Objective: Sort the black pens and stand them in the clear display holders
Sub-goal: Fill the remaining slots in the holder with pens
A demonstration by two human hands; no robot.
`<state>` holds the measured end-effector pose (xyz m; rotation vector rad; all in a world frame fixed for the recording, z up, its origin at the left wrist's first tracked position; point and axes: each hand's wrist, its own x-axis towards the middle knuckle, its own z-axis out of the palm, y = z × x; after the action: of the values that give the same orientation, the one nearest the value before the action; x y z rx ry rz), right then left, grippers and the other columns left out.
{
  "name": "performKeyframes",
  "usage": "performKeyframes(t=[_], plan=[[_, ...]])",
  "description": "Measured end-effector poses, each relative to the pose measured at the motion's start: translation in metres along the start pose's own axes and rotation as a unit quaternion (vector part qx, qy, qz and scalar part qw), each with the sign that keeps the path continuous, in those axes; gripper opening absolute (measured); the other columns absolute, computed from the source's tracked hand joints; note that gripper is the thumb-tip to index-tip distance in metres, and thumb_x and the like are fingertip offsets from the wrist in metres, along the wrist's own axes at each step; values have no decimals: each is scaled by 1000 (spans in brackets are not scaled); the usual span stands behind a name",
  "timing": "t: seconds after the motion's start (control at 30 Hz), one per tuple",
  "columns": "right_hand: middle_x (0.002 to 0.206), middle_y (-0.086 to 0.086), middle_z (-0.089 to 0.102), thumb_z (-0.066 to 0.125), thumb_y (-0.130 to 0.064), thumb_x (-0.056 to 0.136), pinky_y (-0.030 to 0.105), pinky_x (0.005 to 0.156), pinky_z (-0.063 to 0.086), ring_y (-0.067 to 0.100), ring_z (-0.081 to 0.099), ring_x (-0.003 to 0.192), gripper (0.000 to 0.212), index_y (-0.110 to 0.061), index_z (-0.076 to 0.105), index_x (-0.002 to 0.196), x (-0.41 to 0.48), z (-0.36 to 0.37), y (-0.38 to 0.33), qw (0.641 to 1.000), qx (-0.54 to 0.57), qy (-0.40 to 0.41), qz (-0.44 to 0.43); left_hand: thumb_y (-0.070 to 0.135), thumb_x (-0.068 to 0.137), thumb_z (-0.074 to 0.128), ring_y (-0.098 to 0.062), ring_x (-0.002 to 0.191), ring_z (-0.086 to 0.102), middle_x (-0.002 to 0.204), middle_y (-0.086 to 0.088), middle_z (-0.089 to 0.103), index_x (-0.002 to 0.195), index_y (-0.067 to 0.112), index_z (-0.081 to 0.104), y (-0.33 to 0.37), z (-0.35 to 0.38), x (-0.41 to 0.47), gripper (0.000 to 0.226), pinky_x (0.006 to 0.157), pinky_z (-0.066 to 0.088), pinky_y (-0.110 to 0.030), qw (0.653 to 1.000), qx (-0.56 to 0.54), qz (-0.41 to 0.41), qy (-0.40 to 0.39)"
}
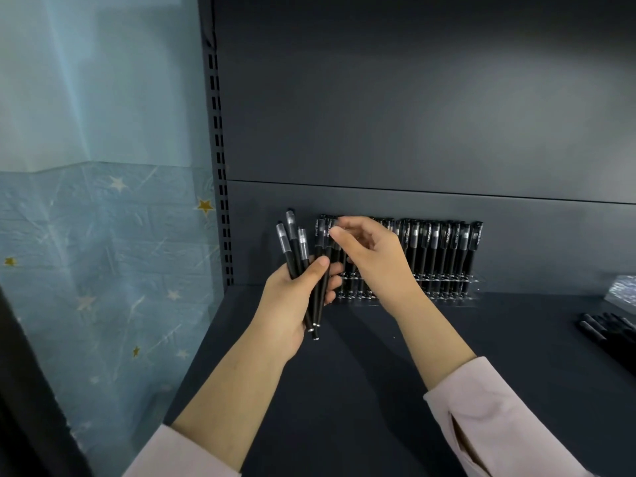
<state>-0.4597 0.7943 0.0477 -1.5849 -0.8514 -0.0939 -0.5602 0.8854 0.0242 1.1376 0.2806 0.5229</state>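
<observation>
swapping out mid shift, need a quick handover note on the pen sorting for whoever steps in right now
Left hand: grips a bundle of black pens, caps up.
Right hand: fingertips pinch the cap of a single pen, apparently one from that bundle.
Clear display holder: stands at the back of the shelf. The hands hide its left end.
Done: a row of standing pens fills the holder's visible part.
Left: stand the pens in hand, then the loose black pens lying at the shelf's right edge.
</observation>
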Motion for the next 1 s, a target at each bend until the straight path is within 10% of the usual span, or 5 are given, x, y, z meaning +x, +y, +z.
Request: performKeyframes(t=[0.17, 0.33, 0.47, 0.7, 1.0], plan=[[83, 1, 65, 70, -19, 87, 23, 65, 48, 10, 60, 77, 22, -13, 61, 106, 2, -4, 0, 994, 92, -3, 52, 20, 95, 61, -18, 81, 73, 93, -7, 77, 108, 12, 66, -1, 3, -3, 16, 68, 58, -27, 999, 39, 18, -6], [90, 5, 69, 64, -16, 91, 34, 79, 56, 18, 66, 84, 24, -26, 54, 111, 8, -20, 4, 983, 70, 166, -22, 24, 99, 55, -18, 63, 69, 90, -5, 77, 108, 11, 63, -2, -5, 4, 18, 53, 56, -26, 996, 16, -47, 78], [91, -1, 65, 61, -17, 94, 15, 72, 48, 19, 65, 84, 23, -26, 51, 113, 7, -26, 5, 971, 12, 228, -75, 7, 101, 49, -9, 56, 51, 94, -7, 72, 114, 5, 57, -3, -7, 9, 15, 44, 42, -19, 993, 5, -70, 97], [99, -3, 65, 56, -13, 96, 8, 74, 45, 2, 61, 86, 25, -24, 52, 118, 1, -16, 13, 973, -75, 179, -123, 6, 98, 55, -11, 72, 59, 95, -8, 70, 100, 5, 62, -5, -8, 11, 8, 68, 50, -23, 994, -18, -62, 85], [105, -4, 64, 56, -11, 95, 18, 83, 51, 5, 61, 92, 28, -20, 59, 123, 2, -9, 27, 964, -171, 131, -156, 19, 103, 48, -9, 52, 55, 92, -4, 75, 112, 18, 58, -3, -7, 9, 14, 41, 39, -18, 994, -6, -63, 91]])
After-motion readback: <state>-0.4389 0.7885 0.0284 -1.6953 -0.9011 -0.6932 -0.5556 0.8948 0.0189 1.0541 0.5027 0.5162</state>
